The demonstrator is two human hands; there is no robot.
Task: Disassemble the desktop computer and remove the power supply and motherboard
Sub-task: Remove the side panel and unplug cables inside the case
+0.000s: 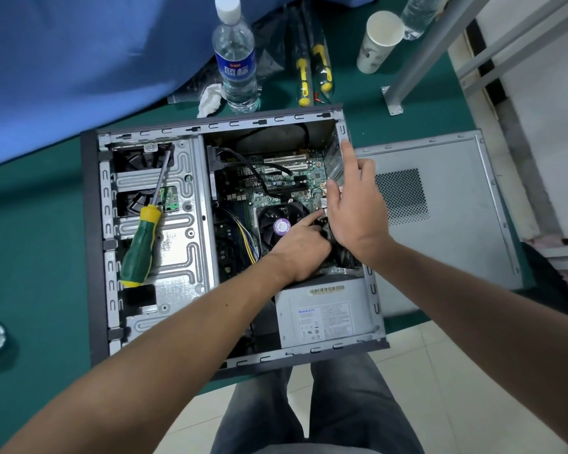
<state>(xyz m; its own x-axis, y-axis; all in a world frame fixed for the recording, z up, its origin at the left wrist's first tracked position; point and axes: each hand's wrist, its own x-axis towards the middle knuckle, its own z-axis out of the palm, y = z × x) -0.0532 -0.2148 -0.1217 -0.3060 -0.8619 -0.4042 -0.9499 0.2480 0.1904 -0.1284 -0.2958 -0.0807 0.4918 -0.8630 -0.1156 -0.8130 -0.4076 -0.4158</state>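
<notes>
Grey power supply (322, 317) with barcode sticker, small print unreadable — hands: left (300, 247) gripping black fan (340, 247), right (354, 204) splayed.

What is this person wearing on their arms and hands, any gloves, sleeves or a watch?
Nothing shows on them. The left hand and right hand are bare, with no gloves, rings or watch, and both forearms are uncovered as far as the picture reaches. Below, grey trousers are visible.
</notes>
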